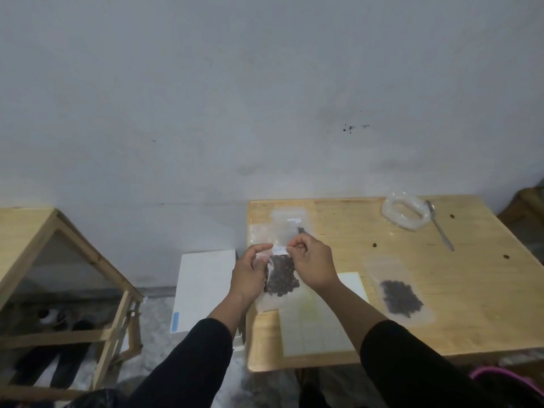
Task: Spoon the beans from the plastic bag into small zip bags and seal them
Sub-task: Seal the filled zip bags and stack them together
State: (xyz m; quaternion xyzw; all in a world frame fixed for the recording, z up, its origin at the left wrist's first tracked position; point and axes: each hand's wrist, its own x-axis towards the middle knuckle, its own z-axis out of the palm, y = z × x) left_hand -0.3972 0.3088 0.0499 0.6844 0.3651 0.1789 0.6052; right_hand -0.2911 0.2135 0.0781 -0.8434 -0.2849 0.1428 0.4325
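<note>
Pinching the top edge of a bean-filled zip bag [281,278], both hands, left [248,272] and right [313,265], are holding it above the table [338,231].

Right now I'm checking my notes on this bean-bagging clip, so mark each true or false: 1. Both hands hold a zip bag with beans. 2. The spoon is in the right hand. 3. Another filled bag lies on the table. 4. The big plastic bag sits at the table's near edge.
1. True: the left hand and right hand pinch the top of the zip bag.
2. False: the spoon lies on the table.
3. True: a filled bag lies flat.
4. False: the plastic bag sits at the far edge.
</note>
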